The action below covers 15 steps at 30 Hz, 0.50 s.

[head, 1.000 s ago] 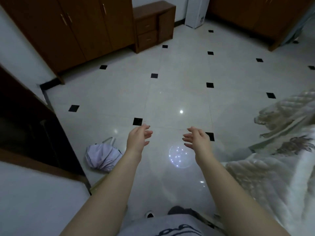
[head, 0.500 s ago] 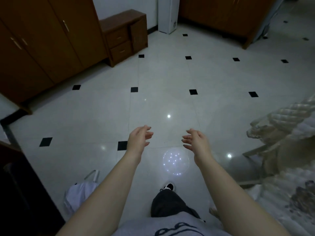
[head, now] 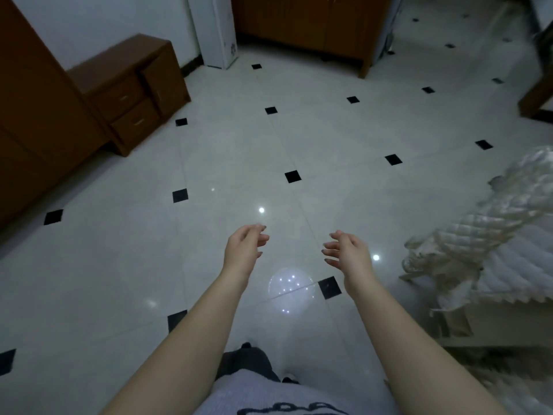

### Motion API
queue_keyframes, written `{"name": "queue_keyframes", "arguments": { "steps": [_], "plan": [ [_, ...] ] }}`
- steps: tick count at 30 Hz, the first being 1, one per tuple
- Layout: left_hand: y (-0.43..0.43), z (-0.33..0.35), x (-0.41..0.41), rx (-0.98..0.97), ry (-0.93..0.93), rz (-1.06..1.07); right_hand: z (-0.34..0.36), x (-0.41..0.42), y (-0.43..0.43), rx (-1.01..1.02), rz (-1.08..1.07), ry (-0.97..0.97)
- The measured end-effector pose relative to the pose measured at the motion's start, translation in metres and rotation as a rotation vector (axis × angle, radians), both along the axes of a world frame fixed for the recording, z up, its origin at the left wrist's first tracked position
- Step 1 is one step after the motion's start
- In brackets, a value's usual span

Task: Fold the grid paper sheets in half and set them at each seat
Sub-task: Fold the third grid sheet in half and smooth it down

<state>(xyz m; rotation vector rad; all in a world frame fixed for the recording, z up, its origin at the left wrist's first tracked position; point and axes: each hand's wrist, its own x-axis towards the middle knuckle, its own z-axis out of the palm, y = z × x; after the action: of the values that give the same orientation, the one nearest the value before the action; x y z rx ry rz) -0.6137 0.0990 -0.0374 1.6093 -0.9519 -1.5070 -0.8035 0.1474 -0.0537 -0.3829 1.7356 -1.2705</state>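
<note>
Both my arms reach forward over a glossy white tiled floor. My left hand hangs in the air with loosely curled fingers and holds nothing. My right hand faces it a short way off, fingers also relaxed and empty. No grid paper sheet, table or seat shows in this view.
A small wooden drawer cabinet stands at the back left beside a tall wooden wardrobe. More wooden cabinets line the far wall. White quilted bedding bulges in from the right. The tiled floor with black diamond insets stretches ahead.
The view has swung to the right and forward. The dark shelf and the white bag on the floor at the left have left the frame. Both hands keep their empty pose.
</note>
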Motion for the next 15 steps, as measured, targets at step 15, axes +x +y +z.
{"name": "queue_keyframes", "arguments": {
  "steps": [15],
  "plan": [
    [-0.275, 0.001, -0.123, -0.008, 0.034, -0.310, 0.001, -0.095, -0.216, -0.025, -0.278, 0.030]
  ]
}}
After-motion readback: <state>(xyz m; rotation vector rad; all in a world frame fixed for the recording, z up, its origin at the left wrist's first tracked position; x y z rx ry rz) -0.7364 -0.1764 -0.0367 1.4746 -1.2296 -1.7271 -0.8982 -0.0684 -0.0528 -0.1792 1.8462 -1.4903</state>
